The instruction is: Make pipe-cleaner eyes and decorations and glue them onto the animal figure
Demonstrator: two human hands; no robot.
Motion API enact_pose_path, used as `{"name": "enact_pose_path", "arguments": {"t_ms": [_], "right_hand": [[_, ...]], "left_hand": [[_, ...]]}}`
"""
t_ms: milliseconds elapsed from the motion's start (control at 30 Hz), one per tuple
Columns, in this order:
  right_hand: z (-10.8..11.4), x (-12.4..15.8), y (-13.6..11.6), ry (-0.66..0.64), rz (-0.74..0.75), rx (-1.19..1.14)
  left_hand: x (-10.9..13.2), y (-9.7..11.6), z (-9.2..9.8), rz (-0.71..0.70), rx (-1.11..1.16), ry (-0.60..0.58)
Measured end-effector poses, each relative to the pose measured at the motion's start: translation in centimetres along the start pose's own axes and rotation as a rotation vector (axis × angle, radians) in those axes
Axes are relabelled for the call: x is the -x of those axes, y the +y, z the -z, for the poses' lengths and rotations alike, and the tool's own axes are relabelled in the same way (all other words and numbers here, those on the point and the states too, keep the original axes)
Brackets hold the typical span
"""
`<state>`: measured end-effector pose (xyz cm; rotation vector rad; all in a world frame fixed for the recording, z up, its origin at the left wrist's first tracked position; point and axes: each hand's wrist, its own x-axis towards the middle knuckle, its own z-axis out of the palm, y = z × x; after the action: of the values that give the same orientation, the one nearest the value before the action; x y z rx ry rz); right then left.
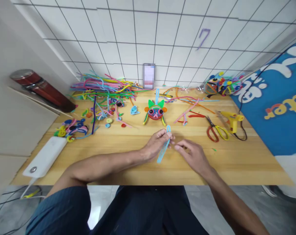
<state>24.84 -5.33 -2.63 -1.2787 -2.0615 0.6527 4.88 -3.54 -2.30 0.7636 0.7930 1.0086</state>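
Observation:
My left hand (155, 145) pinches a light blue pipe cleaner (163, 150), bent into a long narrow loop, between thumb and fingers. The top of the loop sticks out above the thumb and the lower end slants down towards the table's front edge. Just to the right, my right hand (193, 156) has its thumb and fingertips drawn together; whether anything thin is between them cannot be made out. Beyond the hands sits a pipe cleaner animal figure (157, 113) with green ears, round pink-rimmed eyes and yellow-green legs. Behind its head stands another light blue loop (157, 97).
Red and yellow scissors (214, 129) and a yellow glue gun (232, 122) lie at right. Bundled pipe cleaners (101, 85) and coiled pieces fill the left rear. A phone (149, 76) leans on the tiled wall. A white power bank (45, 156) and dark red flask (44, 91) stand left.

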Motion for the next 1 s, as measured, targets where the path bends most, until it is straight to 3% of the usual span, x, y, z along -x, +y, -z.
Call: {"name": "enact_pose_path", "arguments": {"t_ms": [67, 200, 333, 600, 833, 1000], "right_hand": [[2.3, 0.2, 3.3, 0.179, -0.065, 0.169], [8.3, 0.8, 10.8, 0.453, -0.333, 0.494], [11.1, 1.4, 15.2, 0.436, -0.467, 0.636], [9.4, 0.2, 16.1, 0.319, -0.388, 0.696], [10.0, -1.0, 18.7, 0.187, -0.492, 0.760], [10.2, -1.1, 16.6, 0.301, -0.584, 0.643]], "left_hand": [[0.0, -0.2, 0.2, 0.071, 0.029, -0.029], [0.1, -0.4, 0.6, 0.157, -0.029, -0.040], [-0.4, -1.2, 1.1, 0.203, -0.105, -0.071], [-0.4, -1.5, 0.8, 0.280, -0.096, -0.065], [-0.8, -0.9, 1.3, 0.279, -0.065, -0.059], [-0.9, -0.8, 1.8, 0.341, -0.014, -0.058]]}}
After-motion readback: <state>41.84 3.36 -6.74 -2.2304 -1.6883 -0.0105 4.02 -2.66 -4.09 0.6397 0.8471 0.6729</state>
